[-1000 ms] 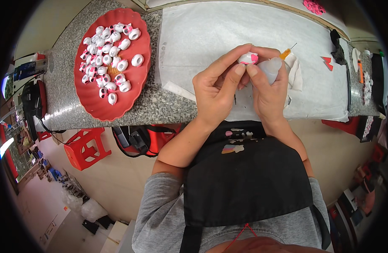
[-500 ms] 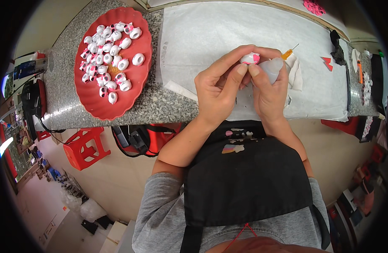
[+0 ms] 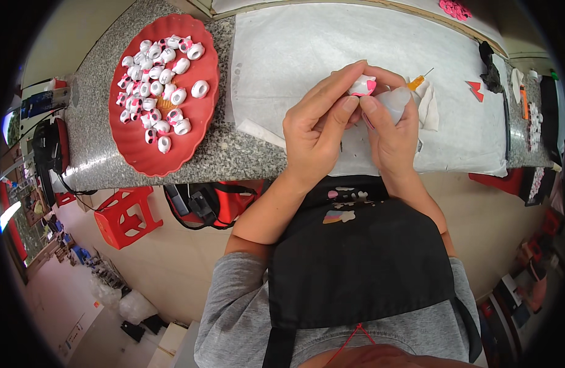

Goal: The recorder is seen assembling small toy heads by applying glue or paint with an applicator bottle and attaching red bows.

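Observation:
Between the fingertips of both hands is a small white-and-pink figurine head (image 3: 360,86). My left hand (image 3: 311,127) is closed on it, thumb and fingers around its left side. My right hand (image 3: 394,136) pinches its right side with the thumb. That same right hand also has a translucent squeeze bottle (image 3: 395,103) tucked in its fingers. The bottle's orange needle tip (image 3: 416,82) points up and right, away from the figurine. Fingers hide the figurine's underside. To the left, a red scalloped plate (image 3: 203,126) carries several similar white-and-pink pieces.
White paper sheeting (image 3: 282,49) covers the granite worktop (image 3: 239,159) under my hands. A crumpled white cloth (image 3: 428,110) lies right of the bottle, near red cut pieces (image 3: 475,91) and a black crumpled item (image 3: 491,73). Below the counter stand a red stool (image 3: 126,214) and an open bag (image 3: 212,205).
The figurine has turned slightly in my fingers, bringing more pink to its lower edge. Both hands stay in nearly the same place, and the bottle remains in the right hand.

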Tool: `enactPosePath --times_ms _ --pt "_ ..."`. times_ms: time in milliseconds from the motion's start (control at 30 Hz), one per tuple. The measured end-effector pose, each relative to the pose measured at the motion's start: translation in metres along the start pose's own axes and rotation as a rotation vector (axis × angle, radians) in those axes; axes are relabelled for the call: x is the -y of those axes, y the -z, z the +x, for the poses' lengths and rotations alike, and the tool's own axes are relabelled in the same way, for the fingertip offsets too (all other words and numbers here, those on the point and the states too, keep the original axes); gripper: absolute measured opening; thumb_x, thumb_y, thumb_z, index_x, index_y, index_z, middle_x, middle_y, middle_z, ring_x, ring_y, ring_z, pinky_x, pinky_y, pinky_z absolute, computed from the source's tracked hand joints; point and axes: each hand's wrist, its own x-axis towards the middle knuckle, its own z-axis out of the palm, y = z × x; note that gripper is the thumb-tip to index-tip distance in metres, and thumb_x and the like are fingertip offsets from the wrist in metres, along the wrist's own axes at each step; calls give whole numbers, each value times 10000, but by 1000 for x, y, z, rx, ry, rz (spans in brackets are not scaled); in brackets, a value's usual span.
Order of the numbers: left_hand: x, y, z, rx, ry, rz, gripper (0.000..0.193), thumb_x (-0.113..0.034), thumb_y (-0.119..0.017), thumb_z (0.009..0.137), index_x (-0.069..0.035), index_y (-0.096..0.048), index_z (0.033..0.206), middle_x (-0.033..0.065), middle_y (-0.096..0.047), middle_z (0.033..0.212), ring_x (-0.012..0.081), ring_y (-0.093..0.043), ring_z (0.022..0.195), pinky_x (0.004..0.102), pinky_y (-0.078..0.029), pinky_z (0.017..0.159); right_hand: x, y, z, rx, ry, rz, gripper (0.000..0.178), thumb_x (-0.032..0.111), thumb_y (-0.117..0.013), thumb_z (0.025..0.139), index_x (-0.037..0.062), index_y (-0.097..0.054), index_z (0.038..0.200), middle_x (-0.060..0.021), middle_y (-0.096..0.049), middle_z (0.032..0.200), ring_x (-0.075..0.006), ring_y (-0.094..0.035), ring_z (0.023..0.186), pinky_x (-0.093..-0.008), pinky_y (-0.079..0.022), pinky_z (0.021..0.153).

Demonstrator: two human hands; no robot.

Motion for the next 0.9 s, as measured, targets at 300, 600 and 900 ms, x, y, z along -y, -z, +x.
enactPosePath --times_ms 300,600,900 --pt "1 0 1 19 -50 11 270 22 -432 775 3 -494 1037 104 -505 1021 56 -467 642 157 -390 532 -2 2 -1 15 33 -18 333 104 -542 726 5 -428 1023 -60 -495 776 -108 -464 638 -224 -391 559" --pt "1 -2 1 15 -78 4 272 36 -435 768 -8 -507 1027 112 -508 1011 73 -485 648 171 -407 539 -1 2 -2 6 20 -10 320 92 -545 719 11 -434 1008 -53 -478 736 -112 -456 604 -232 -389 533" --pt "5 1 3 39 -183 141 245 13 -464 758 -1 -524 994 114 -513 989 84 -495 661 184 -413 539 -1 3 -3 -6 47 -17 327 87 -541 719 11 -424 1016 -54 -478 754 -108 -452 600 -223 -390 528"
